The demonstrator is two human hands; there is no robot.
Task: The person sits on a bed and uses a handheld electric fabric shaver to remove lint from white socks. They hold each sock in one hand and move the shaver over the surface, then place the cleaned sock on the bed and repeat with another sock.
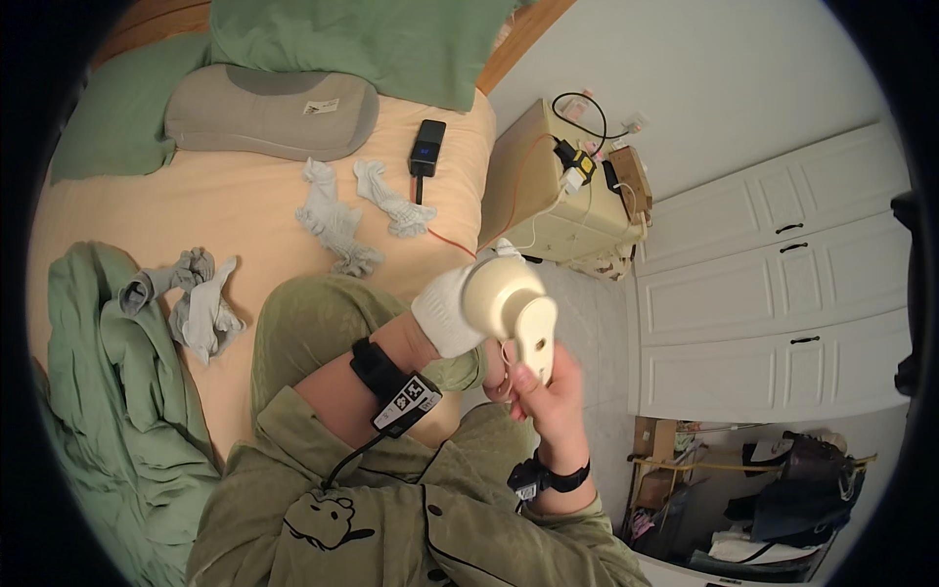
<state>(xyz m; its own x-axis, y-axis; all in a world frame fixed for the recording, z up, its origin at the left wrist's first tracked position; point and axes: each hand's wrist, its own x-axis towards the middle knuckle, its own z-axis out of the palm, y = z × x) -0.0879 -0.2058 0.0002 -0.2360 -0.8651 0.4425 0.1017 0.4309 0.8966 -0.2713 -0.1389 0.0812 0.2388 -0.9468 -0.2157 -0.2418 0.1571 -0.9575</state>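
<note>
Cream device (pixel 514 305) slanted, head upper left, handle clamped in right hand (pixel 554 399), left hand unclear under sock (pixel 443 311)

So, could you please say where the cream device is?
In the head view, the cream device is just right of centre, in the right hand, beside the white sock.

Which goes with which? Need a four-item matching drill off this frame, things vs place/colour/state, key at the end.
1. Cream round-headed device
2. Black device with cable
3. Cabinet
4. Large cloth at lower left

A. Green, crumpled
B. White, with dark handles
C. Gripped in the right hand
D. Lying right of the grey pillow

Pairs: 1-C, 2-D, 3-B, 4-A
</note>
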